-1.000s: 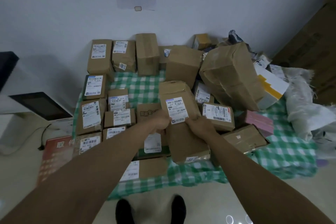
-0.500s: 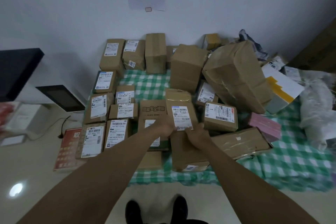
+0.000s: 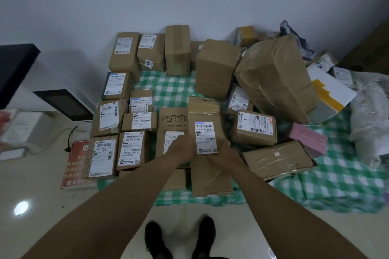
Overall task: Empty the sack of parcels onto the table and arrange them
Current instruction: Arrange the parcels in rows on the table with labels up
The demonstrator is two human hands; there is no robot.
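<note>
A long brown cardboard parcel (image 3: 205, 111) with a white barcode label lies lengthwise at the middle of the green checked table (image 3: 172, 88). My left hand (image 3: 182, 147) grips its left edge and my right hand (image 3: 223, 151) grips its right edge, both beside the label. To its left, several labelled parcels (image 3: 131, 149) lie in tidy rows. A jumbled heap with a big taped box (image 3: 273, 78) sits at the right. The white sack (image 3: 370, 120) lies crumpled at the far right edge.
A flat printed box (image 3: 170, 120) lies right beside the held parcel on the left. A pink box (image 3: 308, 139) and a white-and-yellow box (image 3: 328, 94) sit on the right. A white appliance (image 3: 63, 103) and a red sign (image 3: 76, 164) stand left of the table. My shoes (image 3: 181, 237) are below.
Both hands have lowered the long parcel and shifted it slightly left, so it now lies against the flat printed box. The camera view has swung left and tilted down.
</note>
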